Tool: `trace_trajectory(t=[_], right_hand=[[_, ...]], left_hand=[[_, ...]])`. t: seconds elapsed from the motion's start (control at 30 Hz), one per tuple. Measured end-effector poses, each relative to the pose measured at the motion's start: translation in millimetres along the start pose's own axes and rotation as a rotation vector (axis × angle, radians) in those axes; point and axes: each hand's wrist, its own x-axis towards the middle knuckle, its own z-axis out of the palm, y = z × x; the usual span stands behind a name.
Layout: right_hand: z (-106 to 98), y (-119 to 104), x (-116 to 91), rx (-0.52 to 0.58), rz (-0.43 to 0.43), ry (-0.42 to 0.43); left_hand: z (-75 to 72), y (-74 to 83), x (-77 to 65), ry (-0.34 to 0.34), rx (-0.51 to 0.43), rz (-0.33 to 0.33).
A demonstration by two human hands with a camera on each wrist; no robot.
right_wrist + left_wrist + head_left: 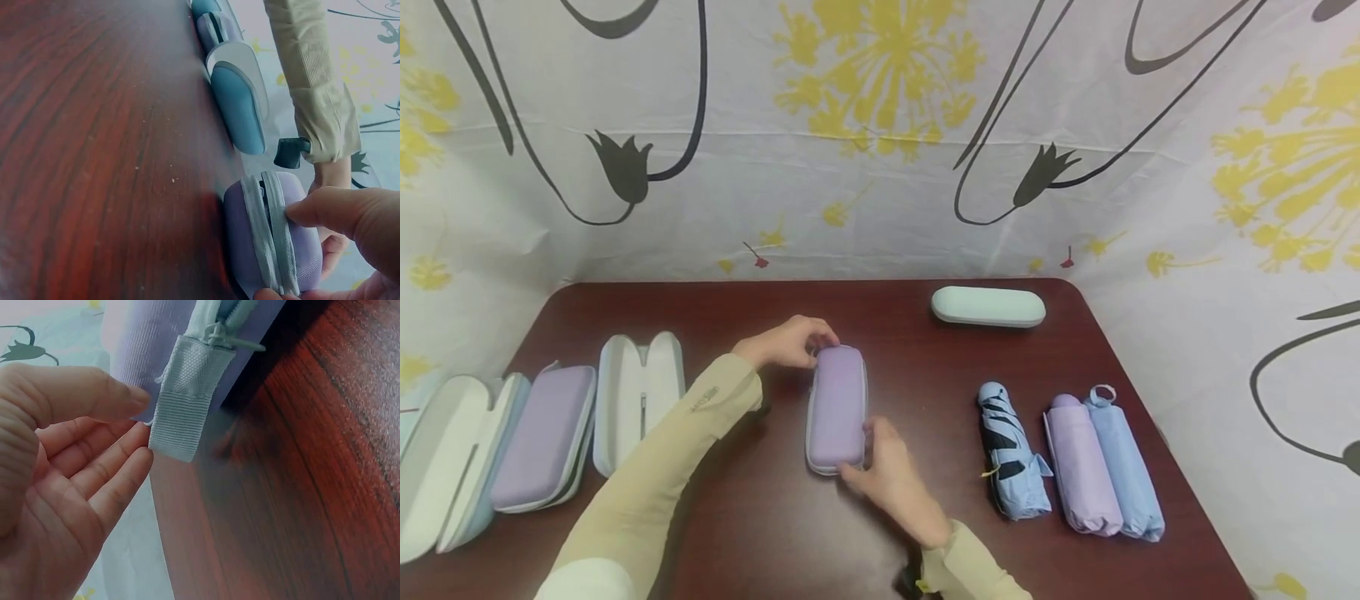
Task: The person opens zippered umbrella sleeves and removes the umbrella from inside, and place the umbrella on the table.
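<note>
A lavender zip case (pixel 837 408) lies lengthwise on the table between both hands. At its far end my left hand (pixel 792 340) pinches the corner, thumb on the fabric and fingertips beside the pale ribbed end tab (pixel 181 406). A zip slider (pixel 219 336) sits just by that tab. My right hand (pixel 897 483) holds the near end. Its thumb (pixel 312 209) presses beside the pale zip (pixel 272 231), and other fingertips are at the lower edge. The two zip tapes stand apart there, with a dark gap between them. What is inside cannot be seen.
At left stand an open white-lined case (pixel 445 458), another lavender case (pixel 546 437) and a second open case (pixel 632 396). A mint case (pixel 988 307) lies at the back right. Folded umbrellas lie right: blue-black (pixel 1011 450), lavender (pixel 1082 467), light blue (pixel 1123 471).
</note>
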Motion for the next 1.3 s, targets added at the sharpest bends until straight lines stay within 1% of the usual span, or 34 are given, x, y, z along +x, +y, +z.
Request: trace_trajectory(t=[0.1,0.17,0.23,0.3,0.37,0.43,0.53,0.6,0.63,0.7,0.73,0.83,0.9,1.0,1.1,1.2,1.3], right_hand=[[1.1,0.1,1.7,0.009,-0.001,0.000],[0.4,0.2,2.1,0.015,0.003,-0.008],[-2.6,1.5,3.3,0.027,-0.010,-0.023],[-8.3,3.8,5.7,0.053,-0.028,-0.051],[-16.3,6.6,9.5,0.088,-0.052,-0.094],[-24.9,9.6,14.0,0.123,-0.064,-0.142],[-34.5,14.7,20.5,0.137,-0.085,-0.174],[-37.7,17.3,25.1,0.125,-0.096,-0.162],[-38.1,18.5,27.4,0.114,-0.103,-0.150],[-37.3,19.5,31.7,0.101,-0.111,-0.122],[-36.1,19.8,33.6,0.093,-0.113,-0.109],[-31.7,19.7,38.1,0.066,-0.134,-0.072],[-29.4,19.8,40.0,0.060,-0.143,-0.057],[-26.9,21.7,41.6,0.062,-0.165,-0.039],[-26.9,24.9,41.3,0.097,-0.169,-0.036],[-28.0,28.0,40.4,0.108,-0.170,-0.036],[-28.6,29.7,40.0,0.107,-0.172,-0.045]], left_hand=[[0.9,-0.4,-0.9,0.020,0.005,0.000],[4.5,-1.1,-3.3,0.065,0.012,0.014],[10.5,-0.4,-7.9,0.138,0.017,0.020],[18.2,0.7,-13.9,0.240,0.027,0.025],[27.1,3.6,-20.9,0.354,0.031,-0.004],[35.4,9.7,-27.8,0.468,0.042,-0.067],[48.0,24.2,-37.5,0.618,0.024,-0.235],[56.6,36.4,-43.0,0.676,-0.001,-0.348],[61.0,43.1,-45.4,0.689,-0.013,-0.395],[70.2,55.6,-48.6,0.673,-0.018,-0.461],[74.7,61.9,-49.8,0.652,-0.015,-0.481],[87.0,77.6,-51.2,0.589,0.024,-0.512],[93.5,84.8,-50.4,0.569,0.054,-0.528],[100.6,91.3,-47.6,0.565,0.095,-0.578],[105.0,96.0,-43.5,0.557,0.128,-0.626],[106.9,101.2,-38.7,0.543,0.172,-0.667],[106.3,105.3,-35.1,0.536,0.218,-0.688]])
